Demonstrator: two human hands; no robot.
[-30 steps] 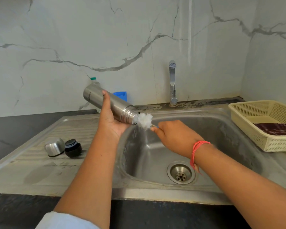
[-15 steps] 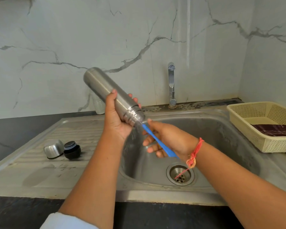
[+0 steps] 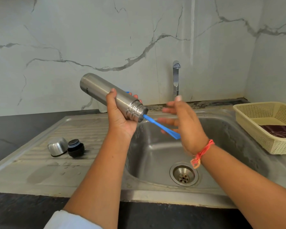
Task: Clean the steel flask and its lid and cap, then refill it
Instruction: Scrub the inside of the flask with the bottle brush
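My left hand (image 3: 120, 118) grips the steel flask (image 3: 106, 93) near its threaded neck and holds it tilted over the sink's left rim, mouth pointing down to the right. A blue brush handle (image 3: 160, 127) sticks out of the mouth; the brush head is hidden inside. My right hand (image 3: 183, 123) is blurred, with fingers spread straight, and its palm is at the handle's far end. The steel cap (image 3: 57, 147) and the black lid (image 3: 76, 148) lie side by side on the drainboard to the left.
The steel sink basin (image 3: 221, 146) with its drain (image 3: 183, 176) lies below my hands. A tap (image 3: 176, 76) stands at the back wall. A cream plastic basket (image 3: 254, 116) holding a dark cloth (image 3: 281, 131) sits at the right.
The white brush head went fully into the flask. My right hand let go of the handle and spread its fingers. The flask stayed tilted in my left hand.
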